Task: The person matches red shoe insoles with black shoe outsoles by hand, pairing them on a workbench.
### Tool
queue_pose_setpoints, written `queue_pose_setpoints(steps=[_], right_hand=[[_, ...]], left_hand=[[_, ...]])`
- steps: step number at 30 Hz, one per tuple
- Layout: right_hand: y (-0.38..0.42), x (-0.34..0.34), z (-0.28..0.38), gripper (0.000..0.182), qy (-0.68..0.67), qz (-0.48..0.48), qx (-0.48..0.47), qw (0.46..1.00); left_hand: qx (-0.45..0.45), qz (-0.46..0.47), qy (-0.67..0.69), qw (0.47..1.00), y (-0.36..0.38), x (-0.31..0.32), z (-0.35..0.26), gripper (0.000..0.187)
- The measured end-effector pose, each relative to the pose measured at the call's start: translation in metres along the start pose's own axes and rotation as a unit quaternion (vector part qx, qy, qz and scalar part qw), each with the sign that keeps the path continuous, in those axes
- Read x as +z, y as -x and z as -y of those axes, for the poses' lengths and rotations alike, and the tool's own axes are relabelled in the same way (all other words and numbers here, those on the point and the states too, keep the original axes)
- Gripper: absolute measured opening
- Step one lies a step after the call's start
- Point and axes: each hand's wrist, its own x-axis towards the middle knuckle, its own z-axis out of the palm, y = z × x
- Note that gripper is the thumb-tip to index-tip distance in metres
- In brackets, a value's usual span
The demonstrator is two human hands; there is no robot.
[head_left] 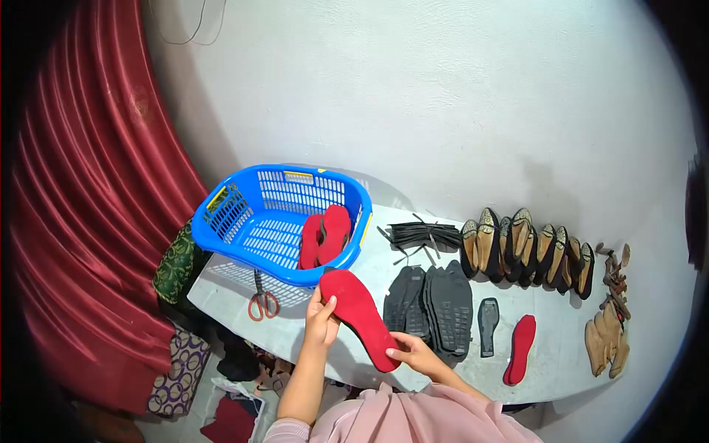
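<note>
Between my two hands is a red shoe sole (358,316), held tilted above the table's front edge. My left hand (322,319) grips its upper left side, thumb on the red face. At the lower right end, my right hand (413,353) pinches the sole with its thumb on top. A dark edge shows behind the sole's upper end. Beyond my left hand stands a blue plastic basket (281,275) with red soles (334,230) inside. Black soles (449,306) lie stacked just past my right hand.
Scissors with orange handles (263,306) lie by the basket. Black strips (425,235), a row of dark shoes (528,247), a grey sole-shaped piece (488,326), another red sole (522,347) and tan pieces (605,340) rest on the white table (557,332). A red curtain (96,192) hangs left.
</note>
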Motion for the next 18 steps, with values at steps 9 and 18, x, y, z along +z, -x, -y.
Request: queue_pose_setpoints(steps=[9, 18], right_hand=[[-0.065, 0.033, 0.012, 0.060, 0.006, -0.021, -0.054, 0.998], [-0.134, 0.056, 0.067, 0.068, 0.358, -0.085, -0.157, 0.917]], left_hand=[[0.036, -0.020, -0.098, 0.994, -0.070, -0.024, -0.040, 0.037], [0.062, -0.024, -0.143, 0.988, -0.177, -0.046, -0.073, 0.033]])
